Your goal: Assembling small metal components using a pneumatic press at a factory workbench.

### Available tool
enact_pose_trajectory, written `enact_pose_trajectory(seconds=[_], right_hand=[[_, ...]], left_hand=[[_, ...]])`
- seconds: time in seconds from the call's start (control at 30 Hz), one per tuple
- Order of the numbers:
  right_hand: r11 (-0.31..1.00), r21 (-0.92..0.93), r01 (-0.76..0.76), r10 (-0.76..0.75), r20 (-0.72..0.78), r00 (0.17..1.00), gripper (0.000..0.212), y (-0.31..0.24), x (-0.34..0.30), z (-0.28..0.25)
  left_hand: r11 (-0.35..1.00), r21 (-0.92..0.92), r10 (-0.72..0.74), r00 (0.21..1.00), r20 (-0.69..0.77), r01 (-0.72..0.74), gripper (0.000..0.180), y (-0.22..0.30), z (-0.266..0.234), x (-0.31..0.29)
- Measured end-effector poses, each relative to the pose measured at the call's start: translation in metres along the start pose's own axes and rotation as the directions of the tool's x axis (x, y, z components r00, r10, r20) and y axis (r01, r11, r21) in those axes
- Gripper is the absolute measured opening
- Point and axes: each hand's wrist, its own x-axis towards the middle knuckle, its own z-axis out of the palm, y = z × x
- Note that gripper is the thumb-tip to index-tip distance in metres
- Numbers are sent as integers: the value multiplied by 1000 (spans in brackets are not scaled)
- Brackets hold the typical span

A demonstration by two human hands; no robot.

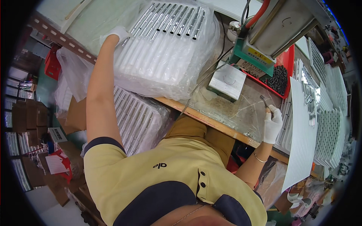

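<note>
While left hand [117, 34] touches tube tray [166, 22] edge, right hand [272, 124] grips tweezers [265, 101].

I'm looking down at a factory assembly bench: a small press machine [264, 34] on the worktable [211, 120], plastic-wrapped trays of metal tubes [169, 22], stacked white trays [332, 135] and cardboard boxes [26, 116].

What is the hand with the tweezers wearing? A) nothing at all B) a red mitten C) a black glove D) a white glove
D: the right hand wears a white glove while it holds the thin metal tweezers over the workbench.
</note>
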Motion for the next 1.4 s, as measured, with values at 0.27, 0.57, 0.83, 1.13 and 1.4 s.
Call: enact_pose_trajectory(seconds=[0.27,0.57,0.83,1.13,1.4], right_hand=[[998,62,26,-29,50,998,12,-12,-8,2],[983,120,138,-143,36,989,10,-37,6,-7],[956,196,219,-241,92,966,11,-68,23,-22],[928,-151,341,-303,229,925,8,-52,24,-43],[776,-478,411,-197,436,878,11,-71,36,-47]], left_hand=[[969,-225,-50,973,223,101,48,-7,-12,-34],[914,-352,117,960,-256,-205,23,47,-25,-138],[391,-796,644,755,-122,-462,24,285,54,-283],[312,-815,641,741,-199,-488,19,330,80,-292],[206,-843,605,742,-289,-497,19,336,111,-287]])
